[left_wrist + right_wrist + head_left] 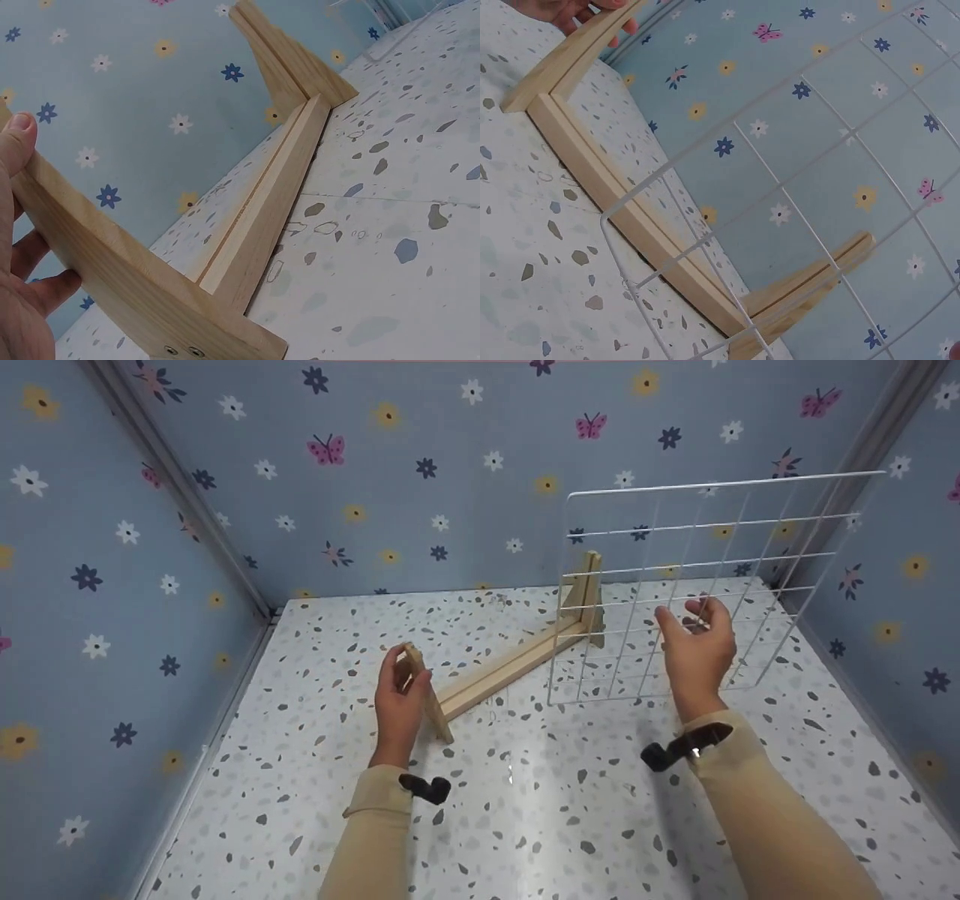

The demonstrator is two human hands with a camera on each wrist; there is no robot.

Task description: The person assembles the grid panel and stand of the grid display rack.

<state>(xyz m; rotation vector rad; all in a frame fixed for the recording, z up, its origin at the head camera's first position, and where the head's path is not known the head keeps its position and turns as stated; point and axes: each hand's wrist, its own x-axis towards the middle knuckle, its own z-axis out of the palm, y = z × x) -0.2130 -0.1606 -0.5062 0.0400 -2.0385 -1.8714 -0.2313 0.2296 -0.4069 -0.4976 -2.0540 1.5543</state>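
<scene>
My left hand [399,705] grips the upright end piece of a wooden stand [510,664], thumb on one side and fingers on the other. The stand's grooved crossbar runs along the table to a second upright [592,585] near the back wall. Two screw heads [196,352] show low on the gripped end piece. On the right, my right hand [701,649] holds a white wire grid panel [697,565] upright, fingers curled at its wires. In the head view the panel's left edge overlaps the far upright. The right wrist view barely shows that hand's fingers.
A white speckled table [525,810] lies under everything. Blue flowered panels [465,435] wall it at the back and both sides, with grey strips [180,495] at the corners. Dark bands with small cameras [427,789] sit on both wrists.
</scene>
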